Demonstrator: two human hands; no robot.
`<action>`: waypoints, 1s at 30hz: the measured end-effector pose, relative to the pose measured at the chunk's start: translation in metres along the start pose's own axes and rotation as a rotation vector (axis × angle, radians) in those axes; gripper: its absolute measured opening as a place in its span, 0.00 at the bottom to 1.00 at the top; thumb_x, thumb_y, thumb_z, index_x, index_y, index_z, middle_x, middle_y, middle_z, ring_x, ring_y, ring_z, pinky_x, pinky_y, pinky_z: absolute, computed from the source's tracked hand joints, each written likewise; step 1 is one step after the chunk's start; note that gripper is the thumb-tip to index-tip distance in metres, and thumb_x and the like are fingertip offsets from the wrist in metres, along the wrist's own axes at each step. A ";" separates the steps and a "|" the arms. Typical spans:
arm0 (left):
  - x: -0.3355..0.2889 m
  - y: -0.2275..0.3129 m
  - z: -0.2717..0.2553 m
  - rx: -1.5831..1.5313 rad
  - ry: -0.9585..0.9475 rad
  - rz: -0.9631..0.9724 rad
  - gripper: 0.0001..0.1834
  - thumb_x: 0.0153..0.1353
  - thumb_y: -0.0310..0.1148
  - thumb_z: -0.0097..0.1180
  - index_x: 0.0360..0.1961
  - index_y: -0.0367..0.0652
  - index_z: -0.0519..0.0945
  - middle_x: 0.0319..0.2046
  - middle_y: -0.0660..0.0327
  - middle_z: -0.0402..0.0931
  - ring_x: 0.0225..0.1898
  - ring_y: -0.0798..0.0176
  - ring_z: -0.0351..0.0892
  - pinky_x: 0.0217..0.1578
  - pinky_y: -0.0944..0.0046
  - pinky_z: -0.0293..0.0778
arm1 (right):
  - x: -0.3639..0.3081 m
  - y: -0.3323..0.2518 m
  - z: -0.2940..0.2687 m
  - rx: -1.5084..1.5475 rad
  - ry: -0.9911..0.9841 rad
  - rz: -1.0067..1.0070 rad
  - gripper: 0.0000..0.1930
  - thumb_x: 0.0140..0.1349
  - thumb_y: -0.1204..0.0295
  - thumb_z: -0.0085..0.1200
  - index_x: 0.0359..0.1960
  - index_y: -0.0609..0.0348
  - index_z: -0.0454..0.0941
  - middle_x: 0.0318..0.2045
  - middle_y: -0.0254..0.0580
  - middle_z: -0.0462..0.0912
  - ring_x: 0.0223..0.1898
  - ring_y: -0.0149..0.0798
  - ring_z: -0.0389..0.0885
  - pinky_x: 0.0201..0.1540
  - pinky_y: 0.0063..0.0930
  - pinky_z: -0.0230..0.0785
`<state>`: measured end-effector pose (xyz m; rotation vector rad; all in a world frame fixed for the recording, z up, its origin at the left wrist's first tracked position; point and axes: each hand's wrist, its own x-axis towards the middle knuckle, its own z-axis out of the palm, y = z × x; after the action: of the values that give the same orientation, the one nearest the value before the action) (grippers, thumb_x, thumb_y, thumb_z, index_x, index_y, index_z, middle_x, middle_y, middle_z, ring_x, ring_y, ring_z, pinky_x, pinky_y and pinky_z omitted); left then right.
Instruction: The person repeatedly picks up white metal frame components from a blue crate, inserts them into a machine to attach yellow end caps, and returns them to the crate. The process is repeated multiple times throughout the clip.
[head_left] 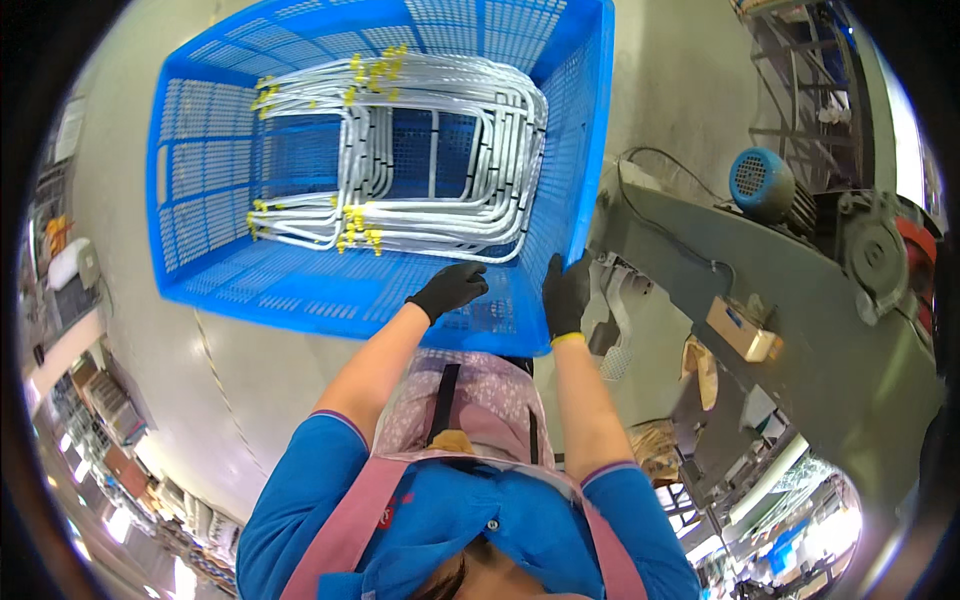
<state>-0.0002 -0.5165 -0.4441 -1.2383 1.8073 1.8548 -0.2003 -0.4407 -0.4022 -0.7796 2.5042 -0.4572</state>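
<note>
A big blue plastic basket (330, 312) with slotted walls lies in front of me. Inside it are several bent white wire frames (450, 215), stacked and nested, with yellow tips on their ends and small black marks along the bars. My left hand (450, 291), in a black glove, is over the near wall of the basket, its fingers loosely bent and slightly apart with nothing seen in them. In a matching glove, my right hand (567, 295) holds the basket's right rim near the front corner, thumb on the inner side.
On the right stands a grey workbench (810, 350) carrying a blue-ended motor (765, 185), a dark cable and a small cardboard box (742, 328). Below its edge hangs brown paper (700, 372). Shelves with goods (110, 405) line the far left.
</note>
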 end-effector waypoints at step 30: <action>0.266 -0.108 0.116 0.168 0.005 -0.374 0.50 0.43 0.42 0.61 0.68 0.44 0.52 0.49 0.48 0.76 0.49 0.47 0.77 0.50 0.51 0.72 | -0.007 -0.010 -0.006 0.143 0.025 0.296 0.20 0.58 0.70 0.59 0.48 0.66 0.67 0.40 0.53 0.79 0.40 0.45 0.78 0.43 0.38 0.71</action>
<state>-0.1268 -0.4859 -0.7248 -1.4028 1.5650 1.4670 -0.1936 -0.4434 -0.3903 -0.3428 2.5206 -0.5344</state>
